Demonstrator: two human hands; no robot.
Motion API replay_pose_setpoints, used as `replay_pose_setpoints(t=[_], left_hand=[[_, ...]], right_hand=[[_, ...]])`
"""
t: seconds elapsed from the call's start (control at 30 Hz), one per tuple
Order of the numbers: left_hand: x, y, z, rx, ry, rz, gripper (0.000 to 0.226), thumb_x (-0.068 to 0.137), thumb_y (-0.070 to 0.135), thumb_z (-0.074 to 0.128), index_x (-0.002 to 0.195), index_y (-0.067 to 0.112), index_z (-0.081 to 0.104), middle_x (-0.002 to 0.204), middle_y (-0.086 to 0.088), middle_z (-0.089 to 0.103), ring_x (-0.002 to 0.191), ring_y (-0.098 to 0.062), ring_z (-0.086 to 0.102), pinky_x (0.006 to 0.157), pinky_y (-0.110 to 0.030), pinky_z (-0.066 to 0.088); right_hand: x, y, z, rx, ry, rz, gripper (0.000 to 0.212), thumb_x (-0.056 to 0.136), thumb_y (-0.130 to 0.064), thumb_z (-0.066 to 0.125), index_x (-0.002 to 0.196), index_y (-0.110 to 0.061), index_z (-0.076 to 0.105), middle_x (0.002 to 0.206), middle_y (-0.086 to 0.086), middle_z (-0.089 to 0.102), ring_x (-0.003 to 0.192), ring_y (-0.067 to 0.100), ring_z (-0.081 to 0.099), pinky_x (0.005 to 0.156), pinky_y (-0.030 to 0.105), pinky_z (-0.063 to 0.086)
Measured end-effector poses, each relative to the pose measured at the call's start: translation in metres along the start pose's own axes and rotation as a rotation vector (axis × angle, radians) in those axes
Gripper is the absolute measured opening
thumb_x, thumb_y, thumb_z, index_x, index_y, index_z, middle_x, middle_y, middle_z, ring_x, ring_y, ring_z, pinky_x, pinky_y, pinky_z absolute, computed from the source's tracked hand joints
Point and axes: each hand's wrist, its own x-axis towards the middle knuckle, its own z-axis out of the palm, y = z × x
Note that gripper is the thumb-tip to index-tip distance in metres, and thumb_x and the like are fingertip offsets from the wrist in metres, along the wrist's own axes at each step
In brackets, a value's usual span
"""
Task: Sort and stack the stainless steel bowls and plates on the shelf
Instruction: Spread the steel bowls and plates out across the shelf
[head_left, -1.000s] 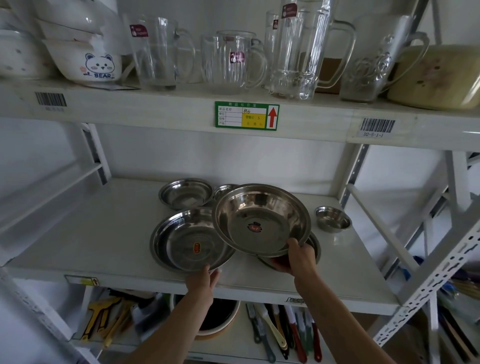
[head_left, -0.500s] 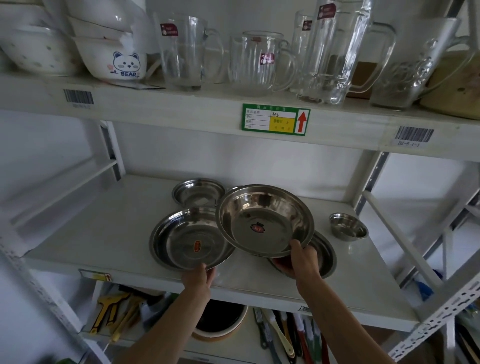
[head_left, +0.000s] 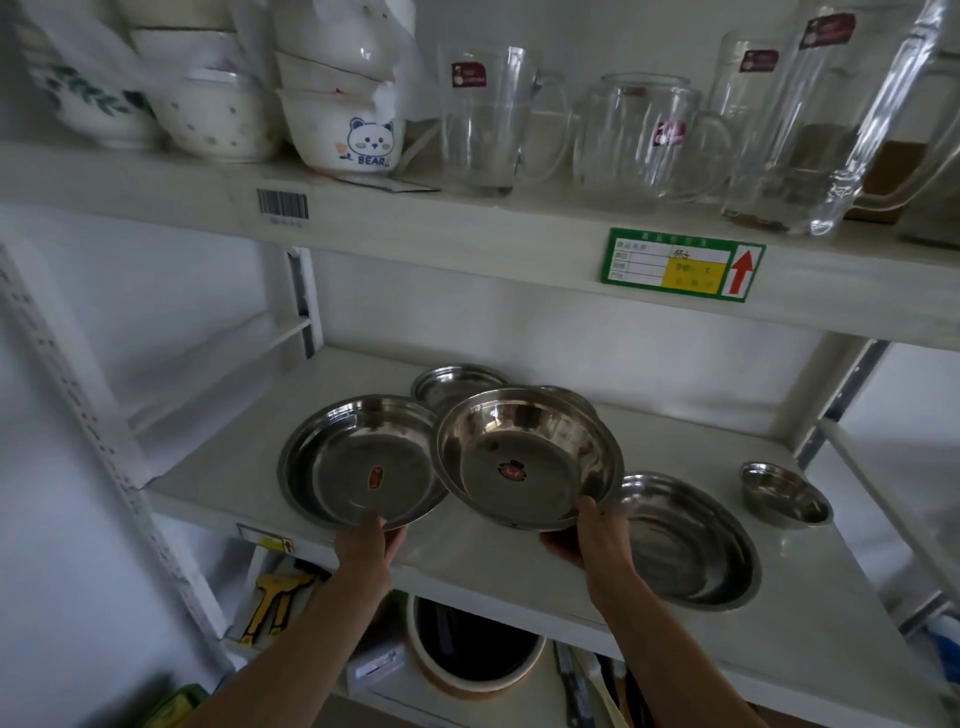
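steel, shiny and round: a deep bowl (head_left: 527, 457) with a dark sticker is held tilted above the white shelf (head_left: 218, 478) by the right hand (head_left: 589, 538), closed on its near rim. a flat plate (head_left: 363, 460) with an orange sticker is gripped at its near edge by the left hand (head_left: 366, 545). another plate (head_left: 685, 540) and a small bowl (head_left: 784, 493) lie empty to the right.

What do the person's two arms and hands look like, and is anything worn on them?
Both forearms enter from the bottom edge and are bare: no sleeve shows in view. The left hand and the right hand carry no glove. No watch, ring, bracelet or marking can be seen on either wrist or hand. The fingers are mostly hidden, so rings there cannot be ruled out.
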Motion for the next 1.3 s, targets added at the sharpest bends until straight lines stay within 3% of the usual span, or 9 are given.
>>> replay_pose_setpoints(t=[0.2, 0.33, 0.43, 0.5, 0.63, 0.73, 0.87, 1.03, 1.3], left_hand=[[0.025, 0.033, -0.024, -0.039, -0.001, 0.057, 0.024, 0.089, 0.0, 0.055, 0.111, 0.01, 0.057, 0.099, -0.011, 0.066, 0.085, -0.022, 0.067, 0.089, -0.038, 0.056], [0.034, 0.054, -0.041, -0.001, -0.017, 0.079, 0.012, 0.09, 0.002, 0.051, 0.085, 0.011, 0.056, 0.079, -0.008, 0.057, 0.066, -0.019, 0.054, 0.064, -0.031, 0.047], [0.044, 0.066, -0.056, -0.031, -0.027, 0.084, 0.015, 0.09, 0.006, 0.055, 0.105, 0.008, 0.058, 0.096, -0.01, 0.063, 0.086, -0.022, 0.062, 0.081, -0.033, 0.053], [0.045, 0.077, -0.061, 0.012, -0.009, 0.093, 0.002, 0.09, 0.007, 0.055, 0.091, 0.008, 0.057, 0.084, -0.01, 0.059, 0.074, -0.021, 0.058, 0.069, -0.029, 0.048], [0.056, 0.096, -0.071, 0.042, 0.08, 0.107, 0.026, 0.093, 0.006, 0.055, 0.068, 0.012, 0.047, 0.061, -0.009, 0.049, 0.057, -0.02, 0.043, 0.057, -0.029, 0.038], [0.059, 0.11, -0.077, 0.0, 0.112, 0.095, 0.019, 0.095, 0.005, 0.054, 0.076, 0.006, 0.051, 0.071, -0.012, 0.055, 0.067, -0.022, 0.054, 0.071, -0.033, 0.048], [0.068, 0.126, -0.084, -0.076, 0.127, 0.061, 0.016, 0.098, 0.004, 0.048, 0.113, 0.001, 0.051, 0.085, -0.016, 0.057, 0.108, -0.033, 0.06, 0.101, -0.042, 0.049], [0.08, 0.141, -0.094, -0.054, 0.122, 0.036, 0.01, 0.093, 0.003, 0.056, 0.103, 0.002, 0.054, 0.123, -0.025, 0.056, 0.121, -0.037, 0.057, 0.101, -0.04, 0.049], [0.098, 0.151, -0.097, -0.051, 0.086, 0.048, 0.031, 0.092, 0.002, 0.057, 0.122, 0.001, 0.052, 0.124, -0.024, 0.054, 0.124, -0.036, 0.053, 0.103, -0.041, 0.048]], right_hand=[[-0.001, 0.005, 0.036, -0.009, -0.037, 0.014, 0.018, 0.093, -0.015, 0.054, 0.091, 0.0, 0.065, 0.088, 0.025, 0.07, 0.072, 0.037, 0.07, 0.064, 0.043, 0.061], [-0.003, 0.01, 0.057, -0.023, -0.087, 0.025, 0.017, 0.095, -0.013, 0.052, 0.085, -0.003, 0.063, 0.082, 0.022, 0.069, 0.069, 0.035, 0.069, 0.071, 0.046, 0.061], [-0.004, 0.016, 0.07, -0.051, -0.117, 0.027, 0.02, 0.097, -0.014, 0.05, 0.084, -0.005, 0.062, 0.079, 0.019, 0.068, 0.069, 0.033, 0.068, 0.072, 0.046, 0.061], [-0.005, 0.02, 0.079, -0.074, -0.124, 0.035, 0.021, 0.098, -0.015, 0.05, 0.082, -0.007, 0.062, 0.08, 0.019, 0.069, 0.069, 0.033, 0.069, 0.071, 0.044, 0.061], [-0.004, 0.029, 0.098, -0.091, -0.118, 0.064, 0.02, 0.096, -0.016, 0.053, 0.079, -0.008, 0.062, 0.083, 0.021, 0.069, 0.078, 0.039, 0.07, 0.08, 0.055, 0.058], [-0.003, 0.037, 0.11, -0.102, -0.116, 0.077, 0.019, 0.095, -0.014, 0.053, 0.083, -0.003, 0.063, 0.084, 0.022, 0.069, 0.079, 0.041, 0.07, 0.079, 0.057, 0.058], [-0.003, 0.044, 0.124, -0.094, -0.122, 0.099, 0.019, 0.096, -0.011, 0.051, 0.082, -0.003, 0.062, 0.082, 0.023, 0.066, 0.078, 0.041, 0.068, 0.08, 0.056, 0.058], [0.002, 0.061, 0.136, -0.116, -0.119, 0.097, 0.021, 0.094, -0.016, 0.054, 0.089, -0.001, 0.066, 0.085, 0.024, 0.069, 0.082, 0.041, 0.069, 0.081, 0.058, 0.057], [0.008, 0.071, 0.147, -0.178, -0.111, 0.093, 0.023, 0.094, -0.02, 0.054, 0.088, -0.002, 0.068, 0.082, 0.02, 0.07, 0.075, 0.034, 0.069, 0.077, 0.049, 0.06]])
